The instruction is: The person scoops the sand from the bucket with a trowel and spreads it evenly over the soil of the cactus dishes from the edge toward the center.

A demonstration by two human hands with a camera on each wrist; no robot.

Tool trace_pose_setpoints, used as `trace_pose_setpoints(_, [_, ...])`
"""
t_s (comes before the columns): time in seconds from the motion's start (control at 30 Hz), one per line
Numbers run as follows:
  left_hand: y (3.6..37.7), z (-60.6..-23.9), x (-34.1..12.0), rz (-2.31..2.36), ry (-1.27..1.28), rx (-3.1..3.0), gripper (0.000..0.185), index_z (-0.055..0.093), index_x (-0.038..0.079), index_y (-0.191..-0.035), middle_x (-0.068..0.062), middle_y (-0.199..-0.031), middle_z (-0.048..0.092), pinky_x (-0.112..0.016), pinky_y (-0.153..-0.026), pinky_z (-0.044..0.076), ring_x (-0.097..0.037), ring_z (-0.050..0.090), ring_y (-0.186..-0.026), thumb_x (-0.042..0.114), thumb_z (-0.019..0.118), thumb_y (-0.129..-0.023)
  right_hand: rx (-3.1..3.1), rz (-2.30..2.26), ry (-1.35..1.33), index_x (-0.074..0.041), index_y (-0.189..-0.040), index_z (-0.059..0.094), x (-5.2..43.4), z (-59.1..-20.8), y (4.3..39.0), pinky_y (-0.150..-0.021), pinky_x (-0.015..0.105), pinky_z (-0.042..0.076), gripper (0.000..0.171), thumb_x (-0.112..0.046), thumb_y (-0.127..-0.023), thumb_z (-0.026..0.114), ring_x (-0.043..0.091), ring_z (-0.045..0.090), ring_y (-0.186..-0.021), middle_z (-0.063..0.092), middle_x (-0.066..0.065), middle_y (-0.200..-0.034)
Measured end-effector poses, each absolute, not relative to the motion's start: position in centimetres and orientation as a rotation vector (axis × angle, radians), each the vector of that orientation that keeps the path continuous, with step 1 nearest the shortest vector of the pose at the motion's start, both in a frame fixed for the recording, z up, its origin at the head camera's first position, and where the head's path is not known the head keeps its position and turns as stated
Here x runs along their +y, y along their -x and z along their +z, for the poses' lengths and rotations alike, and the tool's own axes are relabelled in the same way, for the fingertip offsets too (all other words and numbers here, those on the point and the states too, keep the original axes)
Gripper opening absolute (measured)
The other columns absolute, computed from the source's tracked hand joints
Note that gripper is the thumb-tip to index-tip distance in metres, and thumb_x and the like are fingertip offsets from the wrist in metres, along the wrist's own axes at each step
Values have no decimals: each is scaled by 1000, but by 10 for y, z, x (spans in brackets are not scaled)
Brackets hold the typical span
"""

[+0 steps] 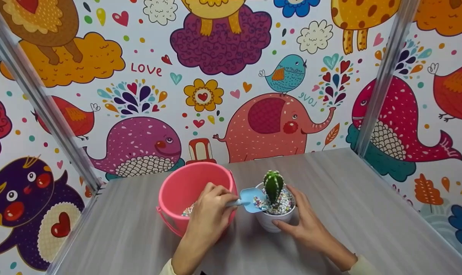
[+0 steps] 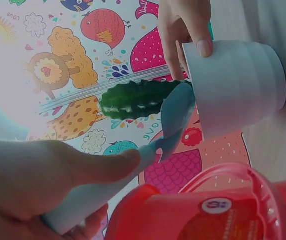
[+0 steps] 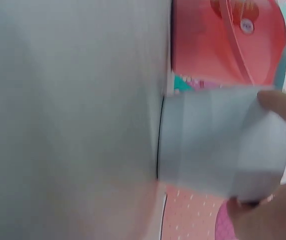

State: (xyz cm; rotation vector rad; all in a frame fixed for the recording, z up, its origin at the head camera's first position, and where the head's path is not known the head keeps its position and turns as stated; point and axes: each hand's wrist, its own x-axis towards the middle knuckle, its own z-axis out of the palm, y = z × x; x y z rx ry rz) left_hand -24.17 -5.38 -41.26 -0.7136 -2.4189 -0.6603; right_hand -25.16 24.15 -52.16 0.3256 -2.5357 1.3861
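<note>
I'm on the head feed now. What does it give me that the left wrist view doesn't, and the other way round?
Only the head view shows the coloured pebbles in the white pot and in the pink bucket, and the grey table.

Only the left wrist view shows the label on the bucket's handle pivot.

Both show the left hand gripping the blue scoop, the cactus, and the right hand holding the pot.
</note>
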Motion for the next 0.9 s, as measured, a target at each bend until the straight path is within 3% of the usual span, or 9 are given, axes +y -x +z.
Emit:
trace_pose_setpoints(0.13, [242,-414,-54,-664,717,-2431,30,88,14,-106,0,-101,79,-35,-87,63,-15,59,-98,20,99,-78,-2530,1335,-297,-20,-170,28,239,-522,251,-124,68,36,118,-49,-79,97,35,41,-155,38,15,-167])
trace_pose_setpoints(0.37, [242,-414,-53,-685,743,-2438,28,88,15,-105,1,-101,79,-34,-87,61,-15,58,-98,18,98,-79,-2579,1452,-375,-27,-173,16,253,-519,257,-125,76,28,120,-44,-83,94,43,31,-162,25,11,-178])
trace_pose_setpoints(0.5, [239,-413,-52,-663,745,-2426,27,88,16,-104,1,-100,79,-33,-87,61,-14,59,-98,18,99,-79,-2554,1508,-366,-25,-173,18,254,-517,257,-124,69,33,121,-40,-82,96,38,41,-156,29,9,-178])
trace_pose_setpoints(0.73, [233,-410,-46,-567,763,-2355,26,87,13,-101,0,-95,78,-32,-85,60,-16,59,-94,20,99,-78,-2575,1497,-189,-30,-172,20,241,-514,252,-122,65,40,126,-49,-76,99,35,47,-149,33,12,-170])
trace_pose_setpoints(0.9, [230,-408,-41,-549,781,-2349,28,87,12,-102,-1,-97,78,-32,-85,62,-16,59,-94,22,98,-79,-2580,1485,-223,-29,-172,18,243,-514,253,-125,70,33,124,-48,-78,97,40,39,-157,30,12,-173])
